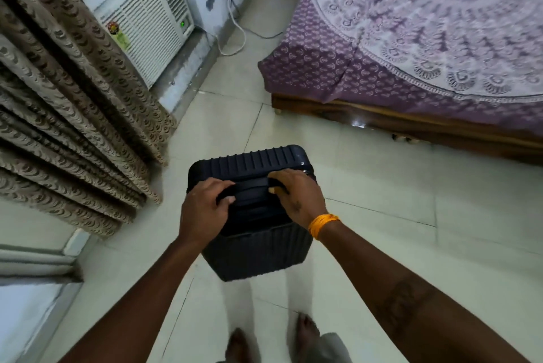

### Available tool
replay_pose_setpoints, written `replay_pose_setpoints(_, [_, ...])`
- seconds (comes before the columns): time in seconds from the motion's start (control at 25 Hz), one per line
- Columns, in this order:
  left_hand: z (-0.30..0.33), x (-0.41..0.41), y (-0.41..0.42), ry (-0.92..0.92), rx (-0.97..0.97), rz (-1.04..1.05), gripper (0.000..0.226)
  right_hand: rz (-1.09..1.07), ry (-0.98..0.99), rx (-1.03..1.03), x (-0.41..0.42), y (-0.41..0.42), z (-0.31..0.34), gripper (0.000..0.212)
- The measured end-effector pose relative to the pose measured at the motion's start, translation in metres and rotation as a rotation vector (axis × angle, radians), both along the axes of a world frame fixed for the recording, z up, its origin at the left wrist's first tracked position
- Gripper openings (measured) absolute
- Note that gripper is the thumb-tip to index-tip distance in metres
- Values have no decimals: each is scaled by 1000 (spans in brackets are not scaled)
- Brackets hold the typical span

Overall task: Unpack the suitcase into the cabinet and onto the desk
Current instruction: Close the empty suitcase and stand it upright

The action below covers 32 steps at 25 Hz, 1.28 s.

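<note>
A dark navy hard-shell suitcase (258, 248) with ribbed sides stands upright and closed on the tiled floor in the middle of the view. Both my hands are on its top handle (252, 189). My left hand (204, 207) grips the handle's left end with curled fingers. My right hand (295, 196), with an orange band at the wrist, curls over the handle's right end. The suitcase's contents are hidden. Neither a cabinet nor a desk is in view.
A bed (411, 48) with a purple patterned cover and a wooden base fills the upper right. Brown patterned curtains (64, 115) hang at the left beside a white window air conditioner (147, 24). White cables (235, 30) trail on the floor. My bare feet (270, 339) stand below the suitcase.
</note>
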State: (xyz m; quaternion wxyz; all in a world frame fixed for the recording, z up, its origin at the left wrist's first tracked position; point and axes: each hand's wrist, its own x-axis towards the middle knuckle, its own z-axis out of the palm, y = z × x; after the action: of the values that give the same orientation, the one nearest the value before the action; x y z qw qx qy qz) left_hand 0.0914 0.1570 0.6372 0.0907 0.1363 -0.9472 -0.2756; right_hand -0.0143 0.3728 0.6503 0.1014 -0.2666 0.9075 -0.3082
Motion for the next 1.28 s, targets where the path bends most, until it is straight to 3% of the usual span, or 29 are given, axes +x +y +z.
replay_pose_setpoints(0.2, [118, 16, 46, 22, 3, -183, 33, -5, 0, 46, 26, 69, 126, 28])
replay_pose_setpoints(0.48, [206, 23, 110, 211, 20, -501, 30, -240, 150, 45, 99, 156, 219, 31])
replay_pose_setpoints(0.72, [248, 19, 179, 329, 47, -799, 30, -650, 225, 98, 186, 211, 261, 34])
replay_pose_setpoints(0.92, [265, 57, 274, 327, 37, -1027, 28, -989, 199, 97, 292, 265, 266, 33])
replay_pose_setpoints(1.28, [267, 231, 470, 306, 181, -1461, 28, -1482, 172, 224, 543, 372, 284, 31])
